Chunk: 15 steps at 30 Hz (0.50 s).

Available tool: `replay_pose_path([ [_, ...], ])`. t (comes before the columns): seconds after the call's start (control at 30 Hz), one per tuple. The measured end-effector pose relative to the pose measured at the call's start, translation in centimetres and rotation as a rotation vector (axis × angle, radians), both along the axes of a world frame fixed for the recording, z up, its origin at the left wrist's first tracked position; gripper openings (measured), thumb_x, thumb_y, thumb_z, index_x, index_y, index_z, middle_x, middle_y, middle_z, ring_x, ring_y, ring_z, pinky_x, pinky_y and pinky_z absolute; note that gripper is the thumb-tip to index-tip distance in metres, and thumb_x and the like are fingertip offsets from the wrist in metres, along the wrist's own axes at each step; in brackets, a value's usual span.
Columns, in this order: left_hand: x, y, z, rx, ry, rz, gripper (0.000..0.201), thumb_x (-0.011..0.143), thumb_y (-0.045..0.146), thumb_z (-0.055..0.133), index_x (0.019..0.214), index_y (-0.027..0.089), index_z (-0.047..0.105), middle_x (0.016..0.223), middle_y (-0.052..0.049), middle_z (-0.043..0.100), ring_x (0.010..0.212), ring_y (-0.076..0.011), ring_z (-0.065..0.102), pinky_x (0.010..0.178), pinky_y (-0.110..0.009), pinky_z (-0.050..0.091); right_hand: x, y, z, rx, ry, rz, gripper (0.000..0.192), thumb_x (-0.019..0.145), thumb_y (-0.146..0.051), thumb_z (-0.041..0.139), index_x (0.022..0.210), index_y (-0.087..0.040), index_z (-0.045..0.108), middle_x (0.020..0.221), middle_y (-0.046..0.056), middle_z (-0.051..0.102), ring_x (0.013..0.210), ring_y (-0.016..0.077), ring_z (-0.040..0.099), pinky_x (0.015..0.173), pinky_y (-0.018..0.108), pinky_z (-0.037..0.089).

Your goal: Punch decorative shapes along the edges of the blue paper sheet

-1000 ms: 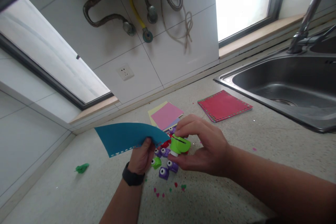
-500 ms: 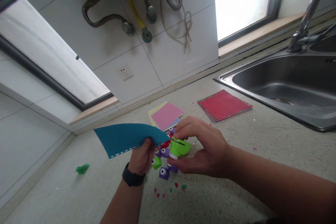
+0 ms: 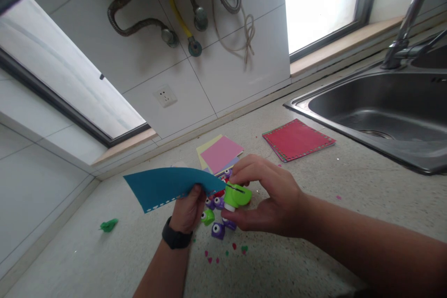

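Observation:
Pinched between the thumb and fingers of my left hand is a sheet of blue paper, curved, with a row of punched holes along its lower edge. My right hand grips a green craft punch with a white button, thumb below and fingers above. The paper's right corner meets the punch at its slot; how deep it sits inside I cannot tell. Beneath and between the hands lie several more punches, among them a purple one and a green one. Red ones behind are partly hidden.
Pink paper tops a small stack behind the hands. A red punched sheet lies on another stack, near the steel sink. Paper bits are scattered on the counter. A green object sits at left.
The blue paper's left end has dipped slightly. Both hands keep their grips and stay almost in place.

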State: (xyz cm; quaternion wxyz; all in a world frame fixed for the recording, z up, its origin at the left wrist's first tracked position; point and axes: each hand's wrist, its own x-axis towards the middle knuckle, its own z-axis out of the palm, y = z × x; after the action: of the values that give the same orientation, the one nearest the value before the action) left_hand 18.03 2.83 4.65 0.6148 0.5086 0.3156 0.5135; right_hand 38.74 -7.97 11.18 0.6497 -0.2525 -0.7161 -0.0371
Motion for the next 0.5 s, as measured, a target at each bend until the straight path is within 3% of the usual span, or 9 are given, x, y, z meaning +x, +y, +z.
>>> replay_pose_path([
  [0.13,-0.22,0.34,-0.58,-0.085,-0.077,-0.027,0.036,0.062,0.039,0.091,0.086,0.017,0.074,0.093,-0.005,0.074,0.088,-0.0196,0.069,0.093,-0.036,0.055,0.03,0.09,-0.01,-0.014,-0.002,-0.006,0.045,0.069,-0.018,0.086,0.104,-0.012,0.058,0.090,0.010,0.065,0.085,0.0184,0.062,0.075,0.032,0.054],
  [0.3,-0.03,0.23,-0.71,-0.054,-0.149,-0.033,0.031,0.066,0.033,0.090,0.092,0.024,0.075,0.092,0.000,0.076,0.085,-0.0172,0.070,0.093,-0.037,0.056,0.00,0.29,-0.06,-0.054,0.018,-0.013,0.042,0.071,-0.018,0.084,0.103,-0.013,0.058,0.089,0.008,0.064,0.084,0.0173,0.060,0.074,0.032,0.053],
  [0.5,0.09,-0.16,-0.45,-0.040,-0.104,-0.060,0.024,0.073,0.032,0.084,0.095,0.026,0.076,0.101,-0.002,0.077,0.096,-0.0215,0.071,0.096,-0.038,0.054,-0.01,0.43,-0.29,-0.200,0.052,-0.056,0.033,0.076,-0.024,0.079,0.101,-0.016,0.059,0.088,0.006,0.064,0.076,0.0154,0.057,0.066,0.030,0.050],
])
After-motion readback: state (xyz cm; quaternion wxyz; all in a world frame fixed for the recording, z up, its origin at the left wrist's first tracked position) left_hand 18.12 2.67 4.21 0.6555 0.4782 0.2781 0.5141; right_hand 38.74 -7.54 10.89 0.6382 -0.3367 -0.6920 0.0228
